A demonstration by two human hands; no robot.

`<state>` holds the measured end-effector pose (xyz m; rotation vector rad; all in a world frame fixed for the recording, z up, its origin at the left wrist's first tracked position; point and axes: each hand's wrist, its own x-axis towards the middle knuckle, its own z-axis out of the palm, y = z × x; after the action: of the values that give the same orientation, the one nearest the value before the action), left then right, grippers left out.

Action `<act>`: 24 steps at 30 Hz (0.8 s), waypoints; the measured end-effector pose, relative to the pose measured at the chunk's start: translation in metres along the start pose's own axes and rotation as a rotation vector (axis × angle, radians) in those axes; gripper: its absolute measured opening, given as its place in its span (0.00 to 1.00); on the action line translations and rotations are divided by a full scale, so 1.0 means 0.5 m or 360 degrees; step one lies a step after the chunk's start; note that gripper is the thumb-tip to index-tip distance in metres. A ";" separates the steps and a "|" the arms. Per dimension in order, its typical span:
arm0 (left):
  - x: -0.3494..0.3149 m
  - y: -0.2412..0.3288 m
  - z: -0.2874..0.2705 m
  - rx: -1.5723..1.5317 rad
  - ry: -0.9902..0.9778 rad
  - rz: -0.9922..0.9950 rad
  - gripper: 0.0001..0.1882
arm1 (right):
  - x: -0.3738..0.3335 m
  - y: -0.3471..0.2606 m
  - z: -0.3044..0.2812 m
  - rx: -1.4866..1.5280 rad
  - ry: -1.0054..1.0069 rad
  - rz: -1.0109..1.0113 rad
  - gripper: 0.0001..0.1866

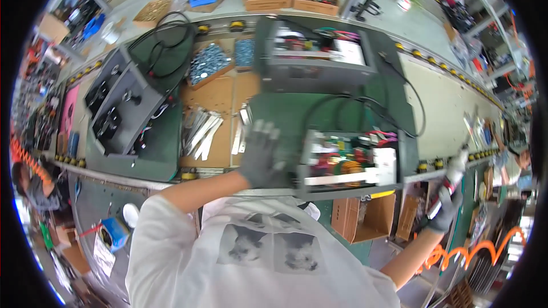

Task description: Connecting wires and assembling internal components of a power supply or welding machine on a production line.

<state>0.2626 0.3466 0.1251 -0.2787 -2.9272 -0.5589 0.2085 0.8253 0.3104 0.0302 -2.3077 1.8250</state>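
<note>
My left hand (264,155), in a grey glove, is over the near edge of the green board with its fingers stretched out and apart. It is beside a dark metal housing (351,189) fitted with circuit boards, copper coils and red and pink wires. Thin white metal strips (206,134) lie on cardboard left of that hand. Off to the right, my gloved right hand (447,210) is wrapped round a red and silver power screwdriver (454,174), its tip pointing up and away. Motion blurs the housing and the left hand slightly.
A second fitted housing (319,71) stands farther back, and a grey panel with black parts (130,108) lies at left. Boxes of screws (209,64) sit between. Black cables (394,120) loop over the green boards. An orange coiled hose (474,251) hangs near my right forearm.
</note>
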 end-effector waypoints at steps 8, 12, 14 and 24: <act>0.188 0.217 0.104 -0.0568 0.0022 0.0546 0.49 | -0.046 -0.035 0.094 -0.0037 0.0100 -0.0482 0.48; 0.152 0.105 -0.017 -0.0414 0.0229 0.0376 0.51 | -0.054 -0.033 0.122 -0.0152 -0.0597 -0.0117 0.51; 0.091 -0.022 -0.064 -0.0257 0.0687 0.0214 0.44 | -0.048 -0.022 0.185 -0.0075 -0.0820 0.0039 0.51; -0.500 -0.509 -0.362 0.0932 0.2732 -0.1213 0.16 | -0.026 -0.107 0.538 -0.0495 -0.1802 -0.0139 0.46</act>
<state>0.4721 0.0076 0.1576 0.9237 -1.2468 0.1047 0.1901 0.5513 0.3010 1.4075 -3.1350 1.5403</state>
